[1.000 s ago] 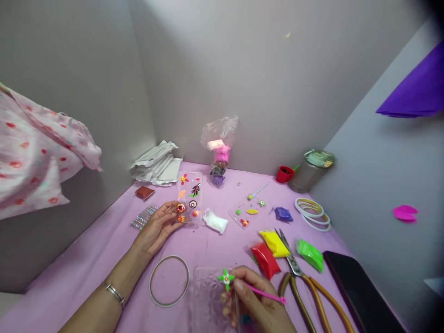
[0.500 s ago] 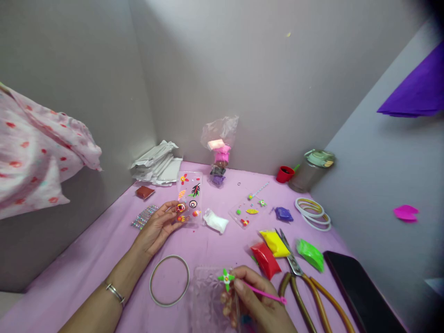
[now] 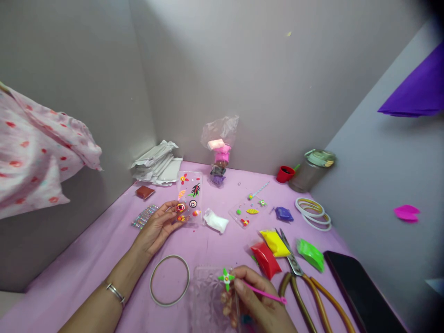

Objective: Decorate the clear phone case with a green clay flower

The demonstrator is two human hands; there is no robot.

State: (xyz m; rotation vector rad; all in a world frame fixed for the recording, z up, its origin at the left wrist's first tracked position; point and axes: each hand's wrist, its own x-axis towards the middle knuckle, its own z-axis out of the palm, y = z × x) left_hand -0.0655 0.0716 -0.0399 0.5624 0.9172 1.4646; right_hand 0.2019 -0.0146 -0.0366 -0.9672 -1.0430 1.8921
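fingers (image 3: 239,286) of the right hand (image 3: 262,300) pinch a slim pink modelling stick (image 3: 266,294) between thumb and forefinger, its long axis running out to the right of the hand. just left of those fingertips sits a green clay flower (image 3: 226,278), against a clear textured plastic case (image 3: 206,296) whose long axis points away from the person; the lower fingers curl behind the case, and whether they grip it is hard to tell. the right hand is clearly the nearer to the flower. well to the left, the left hand (image 3: 156,229) curves round the edge of a clear phone case (image 3: 190,196) dotted with clay shapes, its long axis also toward the far wall. a thin bangle (image 3: 154,280) lies on the lilac cloth (image 3: 104,263) between the hands, near red clay packet (image 3: 265,260) and scissors (image 3: 290,252).
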